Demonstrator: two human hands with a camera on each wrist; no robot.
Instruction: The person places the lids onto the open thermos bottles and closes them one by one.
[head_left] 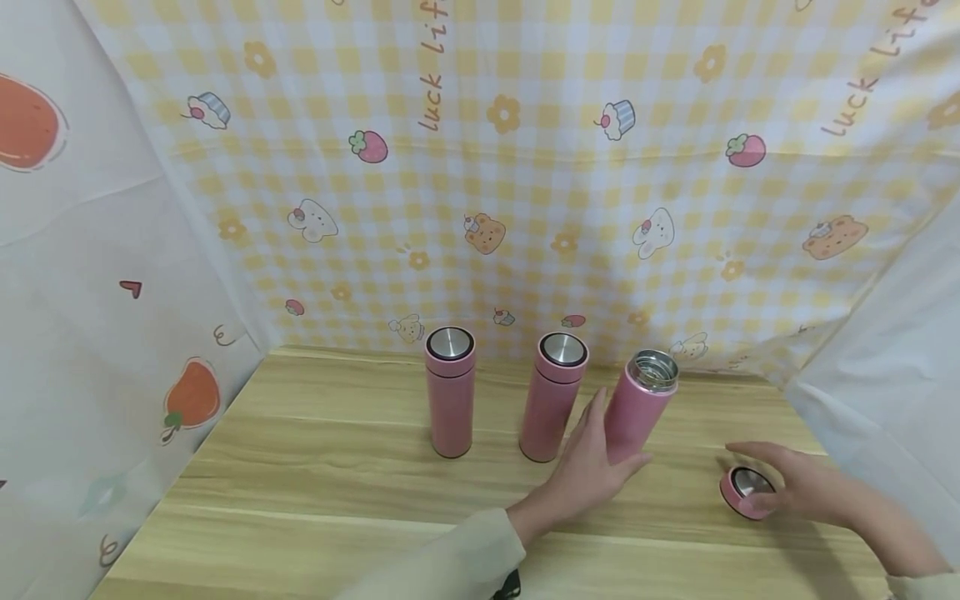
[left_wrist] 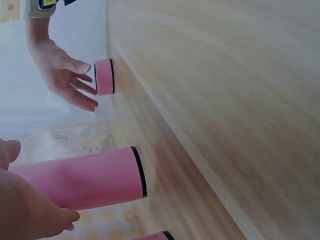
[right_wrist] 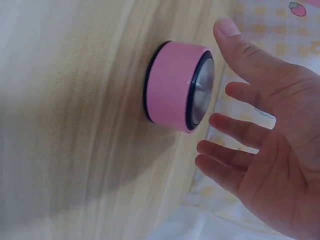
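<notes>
My left hand (head_left: 587, 465) grips a pink thermos flask (head_left: 637, 417) round its body. That flask has no lid on, and its steel mouth faces up, leaning slightly to the right. Its black-rimmed base (left_wrist: 139, 172) is at or just over the tabletop; I cannot tell which. To the right, the pink lid (head_left: 735, 496) with a steel disc on top lies on the wood, disc side up. Just above it hovers my right hand (head_left: 813, 487), fingers spread; in the right wrist view a gap shows between the fingers (right_wrist: 240, 127) and the lid.
Two more pink flasks with lids on stand upright: one (head_left: 553, 408) close to my left hand, another (head_left: 452, 408) farther left. The wooden table (head_left: 315, 467) meets a yellow checked cloth (head_left: 420, 200) at the back and white cloth (head_left: 97, 317) at the sides.
</notes>
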